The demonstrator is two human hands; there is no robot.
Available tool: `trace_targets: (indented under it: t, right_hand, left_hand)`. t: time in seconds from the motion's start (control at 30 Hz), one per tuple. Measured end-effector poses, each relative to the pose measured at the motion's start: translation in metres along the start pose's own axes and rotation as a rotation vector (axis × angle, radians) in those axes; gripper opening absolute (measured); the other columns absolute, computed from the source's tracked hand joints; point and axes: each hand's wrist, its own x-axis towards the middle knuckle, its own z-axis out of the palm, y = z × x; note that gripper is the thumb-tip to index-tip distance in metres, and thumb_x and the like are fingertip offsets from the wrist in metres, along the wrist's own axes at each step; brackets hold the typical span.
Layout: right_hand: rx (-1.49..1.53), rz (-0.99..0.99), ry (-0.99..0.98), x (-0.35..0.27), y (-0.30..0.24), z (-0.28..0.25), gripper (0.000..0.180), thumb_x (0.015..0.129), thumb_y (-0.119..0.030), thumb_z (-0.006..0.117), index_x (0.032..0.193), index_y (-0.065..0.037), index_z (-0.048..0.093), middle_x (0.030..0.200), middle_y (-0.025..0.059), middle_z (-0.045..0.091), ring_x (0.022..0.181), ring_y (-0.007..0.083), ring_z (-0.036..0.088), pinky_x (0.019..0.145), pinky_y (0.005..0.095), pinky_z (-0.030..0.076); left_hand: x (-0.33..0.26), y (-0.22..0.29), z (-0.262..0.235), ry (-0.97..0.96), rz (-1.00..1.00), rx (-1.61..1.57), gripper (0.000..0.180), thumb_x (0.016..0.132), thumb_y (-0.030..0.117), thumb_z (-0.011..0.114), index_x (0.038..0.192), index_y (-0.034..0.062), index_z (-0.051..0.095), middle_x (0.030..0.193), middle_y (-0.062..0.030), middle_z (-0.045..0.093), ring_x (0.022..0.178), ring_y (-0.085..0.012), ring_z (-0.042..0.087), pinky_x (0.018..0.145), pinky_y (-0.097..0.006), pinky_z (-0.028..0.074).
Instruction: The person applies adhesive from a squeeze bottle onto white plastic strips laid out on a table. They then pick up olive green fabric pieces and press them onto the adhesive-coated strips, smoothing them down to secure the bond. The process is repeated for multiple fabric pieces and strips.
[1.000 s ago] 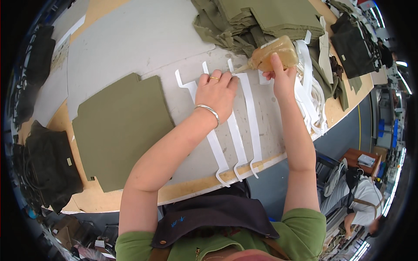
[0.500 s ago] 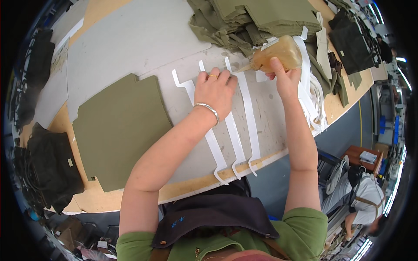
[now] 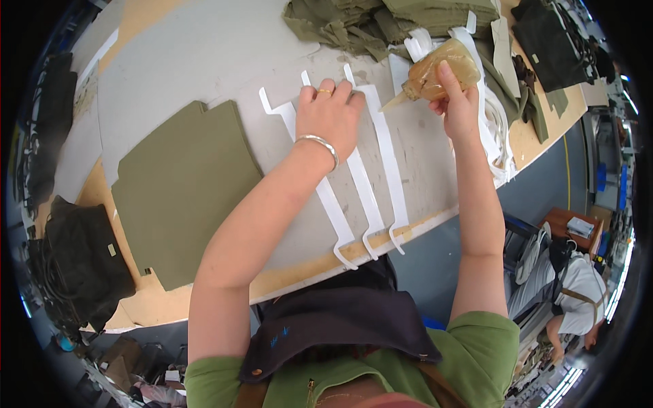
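Note:
Three white strips with bent ends lie side by side: a left strip (image 3: 333,211), a middle strip (image 3: 364,187) and a right strip (image 3: 391,156). My left hand (image 3: 331,121) rests palm down over the upper parts of the left and middle ones, its fingers slightly bent and a little apart. With my right hand (image 3: 461,109) I grip a squeeze bottle (image 3: 445,68) of amber liquid, tilted, its thin nozzle pointing down and left. The tip is close to the upper part of the right strip; I cannot tell if it touches.
Left of the strips lies a flat stack of olive fabric panels (image 3: 183,190). More olive fabric (image 3: 435,17) is heaped at the back, and a bundle of white strips (image 3: 500,143) lies to the right. Black bags (image 3: 81,258) stand at the table's edges. A person (image 3: 578,292) is at the lower right.
My right hand has moved the bottle a little right, its nozzle now beside the right strip and farther from my left hand. My left hand stays over the strips. The whole view has shifted slightly.

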Motion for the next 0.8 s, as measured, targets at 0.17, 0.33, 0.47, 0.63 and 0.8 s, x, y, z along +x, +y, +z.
trace_targets:
  t: [0.17,0.33,0.47,0.63,0.8]
  right_hand:
    - [0.000,0.098,0.009,-0.022,0.000,-0.013,0.045,0.086,-0.043,0.069,0.103,-0.002,0.058,0.073,0.0045,0.062,0.044,0.0083,0.050,0.038,0.0201,0.037]
    - [-0.015,0.174,-0.016,-0.047,0.000,-0.031,0.047,0.084,-0.042,0.071,0.102,0.000,0.058,0.068,0.0048,0.061,0.043,0.0091,0.050,0.037,0.0213,0.036]
    - [0.003,0.204,-0.019,-0.075,-0.001,-0.043,0.047,0.084,-0.041,0.071,0.103,0.000,0.058,0.069,0.0047,0.061,0.043,0.0090,0.051,0.037,0.0213,0.036]
    - [0.024,0.244,0.024,-0.110,0.005,-0.059,0.043,0.086,-0.037,0.070,0.104,0.000,0.057,0.070,0.0055,0.062,0.043,0.0095,0.051,0.037,0.0210,0.036]
    - [0.102,0.226,0.095,-0.147,0.013,-0.070,0.040,0.088,-0.036,0.066,0.104,0.001,0.058,0.072,0.0063,0.062,0.044,0.0105,0.052,0.038,0.0207,0.037]
  left_hand:
    - [0.000,0.001,0.000,-0.021,-0.009,0.038,0.030,0.085,0.013,0.059,0.113,0.0167,0.064,0.109,0.0009,0.058,0.104,-0.0190,0.052,0.090,-0.038,0.035]
    - [0.001,0.002,-0.002,-0.037,-0.021,0.065,0.032,0.086,0.015,0.058,0.117,0.0192,0.064,0.112,0.0020,0.059,0.107,-0.0189,0.052,0.091,-0.038,0.035]
    - [-0.001,0.001,-0.001,-0.036,-0.036,0.063,0.032,0.087,0.016,0.058,0.119,0.0197,0.064,0.118,0.0025,0.059,0.111,-0.0194,0.051,0.093,-0.039,0.035]
    - [-0.004,0.001,-0.007,0.035,-0.088,0.046,0.031,0.087,0.014,0.056,0.116,0.0195,0.065,0.117,0.0022,0.062,0.114,-0.0200,0.051,0.094,-0.041,0.034]
    - [-0.067,0.039,-0.024,-0.118,0.287,-0.233,0.035,0.079,0.004,0.055,0.108,0.0183,0.069,0.112,0.0040,0.063,0.110,-0.0198,0.053,0.094,-0.039,0.035]
